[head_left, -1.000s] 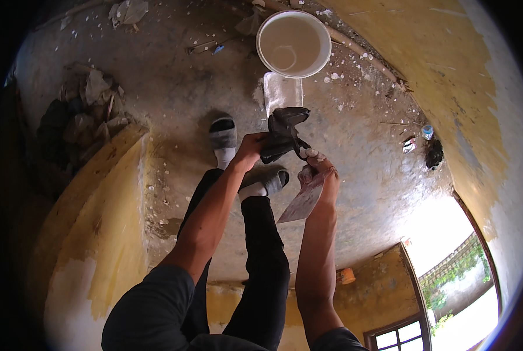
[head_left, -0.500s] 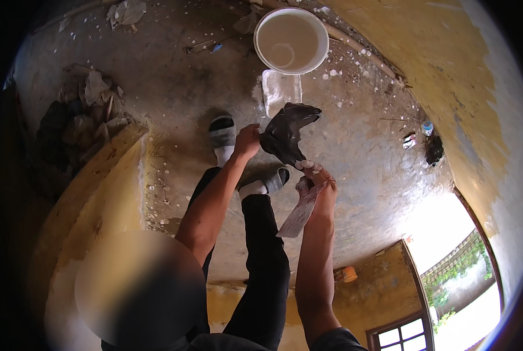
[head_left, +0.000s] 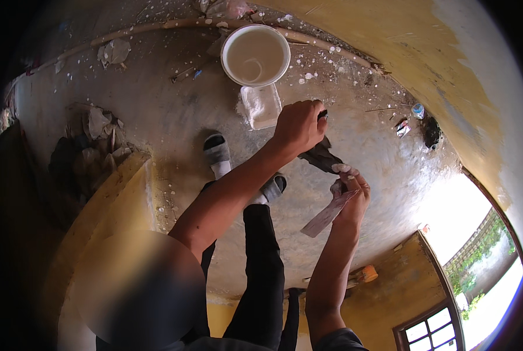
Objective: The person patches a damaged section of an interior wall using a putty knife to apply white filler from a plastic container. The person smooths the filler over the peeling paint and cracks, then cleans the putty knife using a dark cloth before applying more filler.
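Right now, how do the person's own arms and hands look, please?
The left hand and right hand wear no gloves; both forearms are bare. Whitish residue marks some right fingers. A dark grey sleeve ends on the right upper arm; a blur covers the left.

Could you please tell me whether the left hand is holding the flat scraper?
No, the flat scraper is in the right hand, while the left hand grips the crumpled black material.

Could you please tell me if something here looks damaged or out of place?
Yes. At right, the yellow wall has uneven, patchy coating, so it looks worn. White flecks are scattered on the floor near the bucket, and a heap of rubbish lies at left, which looks untidy. The right hand has pale residue on its fingertips.
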